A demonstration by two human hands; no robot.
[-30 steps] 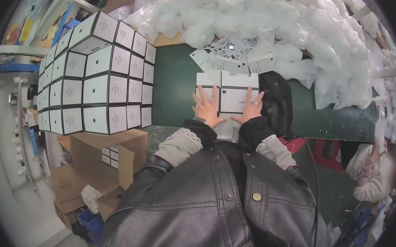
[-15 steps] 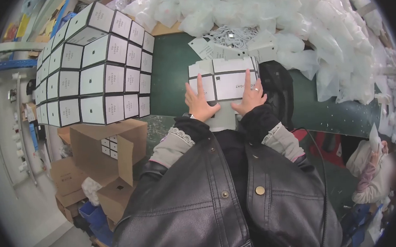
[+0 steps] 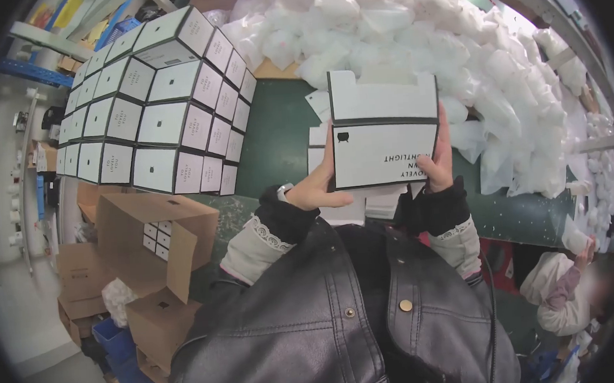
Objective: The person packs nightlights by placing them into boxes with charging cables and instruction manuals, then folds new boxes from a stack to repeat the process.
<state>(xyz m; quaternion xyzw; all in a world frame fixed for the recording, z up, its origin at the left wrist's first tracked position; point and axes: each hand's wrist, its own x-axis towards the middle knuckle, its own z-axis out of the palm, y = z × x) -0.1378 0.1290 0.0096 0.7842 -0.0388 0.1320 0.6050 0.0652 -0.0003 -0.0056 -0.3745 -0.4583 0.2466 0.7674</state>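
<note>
A white carton with black edges (image 3: pixel 382 150) is held up in front of me, its upper flap raised. Dark print on its face reads upside down, with "NIGHTLIGHT" legible, and a small black figure sits near the left corner. My left hand (image 3: pixel 315 185) grips the carton's left side, thumb along the lower edge. On the right side, my right hand (image 3: pixel 438 159) has its thumb on the front face and its fingers behind. More white cartons (image 3: pixel 344 214) lie beneath on the green table, mostly hidden by the held one.
A tall stack of white boxes (image 3: pixel 163 123) stands at the left. Below it is an open brown carton (image 3: pixel 200 245) with small boxes inside. White plastic bags (image 3: pixel 381 23) are heaped along the back and right of the green table (image 3: pixel 273 115). Another person (image 3: pixel 559 288) is at the lower right.
Both hands were spread flat over white cartons on the table. Now they are closed around one carton, raised nearer to me. The view has shifted slightly.
</note>
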